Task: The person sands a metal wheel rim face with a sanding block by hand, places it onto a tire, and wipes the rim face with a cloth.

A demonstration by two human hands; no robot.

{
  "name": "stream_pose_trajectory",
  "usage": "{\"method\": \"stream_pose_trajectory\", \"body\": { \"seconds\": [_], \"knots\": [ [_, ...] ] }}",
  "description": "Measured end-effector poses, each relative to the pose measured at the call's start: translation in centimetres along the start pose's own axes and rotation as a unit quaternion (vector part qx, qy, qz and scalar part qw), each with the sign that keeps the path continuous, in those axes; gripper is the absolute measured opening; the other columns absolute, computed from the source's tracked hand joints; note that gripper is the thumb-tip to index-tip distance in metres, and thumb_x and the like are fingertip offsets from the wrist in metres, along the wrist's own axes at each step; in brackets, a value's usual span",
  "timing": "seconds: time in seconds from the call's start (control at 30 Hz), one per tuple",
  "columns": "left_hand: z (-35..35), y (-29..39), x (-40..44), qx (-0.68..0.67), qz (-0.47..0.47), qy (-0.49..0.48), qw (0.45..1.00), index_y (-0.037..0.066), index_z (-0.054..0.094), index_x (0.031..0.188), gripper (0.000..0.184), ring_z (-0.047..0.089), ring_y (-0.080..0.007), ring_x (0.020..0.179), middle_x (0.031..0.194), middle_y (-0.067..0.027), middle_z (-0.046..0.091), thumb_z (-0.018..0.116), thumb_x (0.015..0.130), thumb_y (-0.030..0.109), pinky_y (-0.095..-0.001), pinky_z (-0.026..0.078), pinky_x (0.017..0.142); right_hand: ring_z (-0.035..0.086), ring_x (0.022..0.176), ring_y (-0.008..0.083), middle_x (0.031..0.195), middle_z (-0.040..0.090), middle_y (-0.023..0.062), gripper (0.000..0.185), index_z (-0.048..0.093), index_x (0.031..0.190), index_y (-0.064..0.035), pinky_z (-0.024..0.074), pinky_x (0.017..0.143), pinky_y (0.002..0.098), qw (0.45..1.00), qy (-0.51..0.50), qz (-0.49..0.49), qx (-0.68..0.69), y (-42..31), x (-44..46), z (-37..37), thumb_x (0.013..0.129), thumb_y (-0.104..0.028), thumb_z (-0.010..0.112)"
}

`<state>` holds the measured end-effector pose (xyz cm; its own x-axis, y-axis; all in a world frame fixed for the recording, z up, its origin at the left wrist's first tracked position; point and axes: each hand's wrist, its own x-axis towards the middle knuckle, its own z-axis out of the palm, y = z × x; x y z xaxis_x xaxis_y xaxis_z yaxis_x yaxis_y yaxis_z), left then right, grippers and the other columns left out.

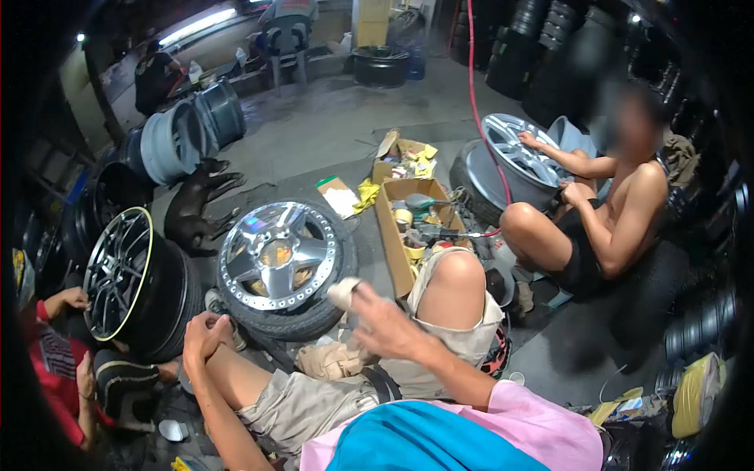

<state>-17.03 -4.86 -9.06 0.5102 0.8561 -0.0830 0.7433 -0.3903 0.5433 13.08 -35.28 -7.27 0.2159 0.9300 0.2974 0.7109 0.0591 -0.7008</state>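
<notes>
My right hand (381, 322) is raised over my lap, its fingers closed on a beige roll (344, 293), perhaps tape. My left hand (207, 334) rests by my left knee with its fingers curled; whether it holds anything is hidden. In front of me a polished five-spoke wheel rim (276, 255) lies face up on a black tyre (310, 320). A crumpled beige cloth (330, 359) lies between my legs, near the tyre.
Beyond my right knee stand cardboard boxes (397, 235) of tapes and tools. A red hose (477, 110) hangs down at their right. A co-worker (628, 188) handles a silver rim (522, 149); another (59, 361) sits left by a yellow-edged rim (118, 275). A black dog (192, 204) lies behind.
</notes>
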Motion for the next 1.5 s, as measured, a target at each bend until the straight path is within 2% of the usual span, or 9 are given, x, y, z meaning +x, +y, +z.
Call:
{"method": "stream_pose_trajectory", "body": {
  "seconds": [0.4, 0.47, 0.53, 0.6, 0.73, 1.1, 1.23, 1.37, 1.5],
  "knots": [
    [-5.7, 5.5, -6.8, -0.009, -0.038, 0.023, 0.999, -0.002, 0.078, 0.104, 0.034, 0.075, -0.0225, 0.088, 0.092, -0.0160, 0.077, 0.074, 0.098, 0.031, -0.0362, 0.058, 0.079, 0.046, 0.140, 0.0533, 0.146, 0.048, 0.0412, 0.064, 0.046, 0.142, 0.0170, 0.0368, 0.119, 0.0506, 0.966, 0.240, -0.050, -0.079, 5.9, 7.6, -8.0, 0.087, -0.009, 0.067],
    [-8.0, 9.4, -7.5, -0.234, 0.033, 0.056, 0.970, -0.002, 0.076, 0.105, 0.024, 0.072, -0.0164, 0.088, 0.095, -0.0102, 0.076, 0.068, 0.103, 0.021, -0.0318, 0.059, 0.078, 0.047, 0.140, 0.0525, 0.146, 0.049, 0.0403, 0.064, 0.047, 0.142, 0.0168, 0.0374, 0.119, 0.0503, 0.967, 0.235, -0.043, -0.083, 6.0, 8.4, -8.6, 0.087, -0.009, 0.067],
    [-12.9, 17.4, -10.3, -0.087, 0.150, 0.177, 0.969, -0.001, 0.075, 0.102, 0.021, 0.069, -0.0156, 0.092, 0.100, -0.0083, 0.075, 0.061, 0.105, 0.013, -0.0289, 0.054, 0.085, 0.050, 0.137, 0.0515, 0.148, 0.047, 0.0377, 0.064, 0.048, 0.142, 0.0161, 0.0393, 0.117, 0.0496, 0.972, 0.222, -0.036, -0.069, 6.6, 9.0, -8.8, 0.086, -0.009, 0.066],
    [-16.5, 22.5, -13.0, 0.025, 0.333, 0.347, 0.877, 0.000, 0.075, 0.100, 0.022, 0.068, -0.0178, 0.096, 0.099, -0.0092, 0.074, 0.059, 0.105, 0.014, -0.0290, 0.050, 0.092, 0.050, 0.136, 0.0512, 0.148, 0.047, 0.0369, 0.064, 0.048, 0.142, 0.0156, 0.0397, 0.116, 0.0497, 0.970, 0.226, -0.028, -0.087, 8.0, 9.6, -8.4, 0.086, -0.009, 0.065],
    [-20.0, 25.2, -15.0, 0.047, 0.556, 0.348, 0.753, -0.001, 0.074, 0.103, 0.023, 0.067, -0.0194, 0.099, 0.102, -0.0101, 0.074, 0.059, 0.105, 0.016, -0.0308, 0.050, 0.094, 0.052, 0.131, 0.0511, 0.144, 0.049, 0.0360, 0.060, 0.050, 0.140, 0.0135, 0.0414, 0.113, 0.0495, 0.961, 0.223, -0.032, -0.159, 9.5, 11.5, -9.2, 0.086, -0.007, 0.065],
    [-21.7, 25.0, -12.3, 0.057, 0.558, 0.335, 0.757, -0.004, 0.070, 0.113, 0.030, 0.066, -0.0239, 0.109, 0.112, -0.0127, 0.071, 0.061, 0.105, 0.023, -0.0358, 0.049, 0.100, 0.053, 0.134, 0.0427, 0.137, 0.053, 0.0258, 0.062, 0.054, 0.144, 0.0063, 0.0396, 0.115, 0.0473, 0.949, 0.201, 0.006, -0.241, 24.6, 9.0, -5.2, 0.083, -0.002, 0.064],
    [-22.5, 24.9, -11.3, 0.070, 0.539, 0.327, 0.773, -0.004, 0.068, 0.117, 0.033, 0.065, -0.0255, 0.112, 0.115, -0.0136, 0.071, 0.061, 0.105, 0.026, -0.0376, 0.048, 0.102, 0.042, 0.148, 0.0460, 0.159, 0.042, 0.0326, 0.058, 0.053, 0.147, 0.0059, 0.0321, 0.124, 0.0478, 0.979, 0.076, 0.153, -0.107, 20.8, 11.3, -6.6, 0.091, -0.005, 0.066],
    [-21.4, 24.4, -9.5, 0.066, 0.542, 0.344, 0.764, -0.005, 0.066, 0.121, 0.038, 0.064, -0.0271, 0.115, 0.118, -0.0146, 0.070, 0.062, 0.105, 0.029, -0.0394, 0.048, 0.105, 0.036, 0.151, 0.0507, 0.160, 0.038, 0.0371, 0.071, 0.048, 0.150, 0.0075, 0.0298, 0.126, 0.0528, 0.972, 0.123, 0.092, -0.178, 26.9, 10.4, -3.1, 0.089, -0.018, 0.075],
    [-20.2, 24.1, -7.6, 0.045, 0.542, 0.358, 0.759, -0.006, 0.065, 0.124, 0.042, 0.064, -0.0287, 0.119, 0.122, -0.0155, 0.069, 0.062, 0.105, 0.031, -0.0412, 0.047, 0.107, 0.057, 0.120, 0.0440, 0.125, 0.056, 0.0242, 0.062, 0.058, 0.139, 0.0025, 0.0459, 0.107, 0.0473, 0.987, 0.117, 0.064, -0.086, 18.6, 13.0, -3.6, 0.078, -0.003, 0.066]
  ]
}}
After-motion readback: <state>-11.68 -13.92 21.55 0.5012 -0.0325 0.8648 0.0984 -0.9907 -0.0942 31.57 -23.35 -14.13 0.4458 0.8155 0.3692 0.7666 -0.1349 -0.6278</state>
